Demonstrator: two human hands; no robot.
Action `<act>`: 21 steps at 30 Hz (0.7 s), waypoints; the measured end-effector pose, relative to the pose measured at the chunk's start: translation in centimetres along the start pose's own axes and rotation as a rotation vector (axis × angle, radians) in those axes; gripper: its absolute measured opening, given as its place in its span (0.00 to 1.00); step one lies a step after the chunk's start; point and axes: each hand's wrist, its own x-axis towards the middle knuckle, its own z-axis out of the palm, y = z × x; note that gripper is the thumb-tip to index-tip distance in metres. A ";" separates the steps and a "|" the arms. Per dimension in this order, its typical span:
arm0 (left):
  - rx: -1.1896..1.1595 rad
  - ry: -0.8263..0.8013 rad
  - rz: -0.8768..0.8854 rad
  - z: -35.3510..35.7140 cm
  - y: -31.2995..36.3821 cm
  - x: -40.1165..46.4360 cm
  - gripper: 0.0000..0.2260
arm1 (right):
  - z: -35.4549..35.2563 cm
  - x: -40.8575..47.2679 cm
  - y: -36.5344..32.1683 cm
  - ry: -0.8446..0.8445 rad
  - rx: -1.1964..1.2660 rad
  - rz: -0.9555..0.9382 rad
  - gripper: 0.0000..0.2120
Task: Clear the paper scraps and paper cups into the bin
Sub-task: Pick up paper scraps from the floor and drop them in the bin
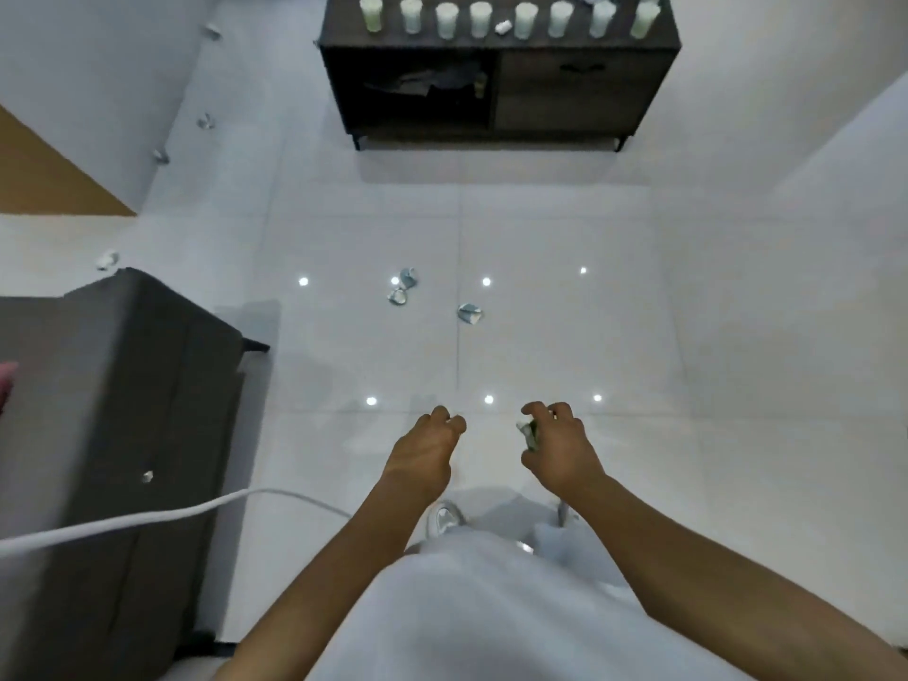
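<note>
paper scrap (529,434) inside right hand (557,447)

one head cam, wide-angle, looks fwd & steeply down at the floor (540,287).
</note>
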 end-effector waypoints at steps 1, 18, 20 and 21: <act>0.006 -0.007 0.034 0.0 1.8 0.9 0.27 | -0.9 -0.5 1.7 0.024 0.033 0.025 0.27; 0.239 -0.130 0.523 8.4 42.3 14.7 0.24 | -17.4 -8.5 39.5 0.255 0.273 0.438 0.26; 0.271 -0.161 0.564 9.4 46.0 15.7 0.25 | -18.9 -9.3 42.6 0.274 0.312 0.471 0.25; 0.287 -0.177 0.584 9.8 47.8 16.3 0.25 | -19.6 -9.6 44.0 0.289 0.336 0.490 0.25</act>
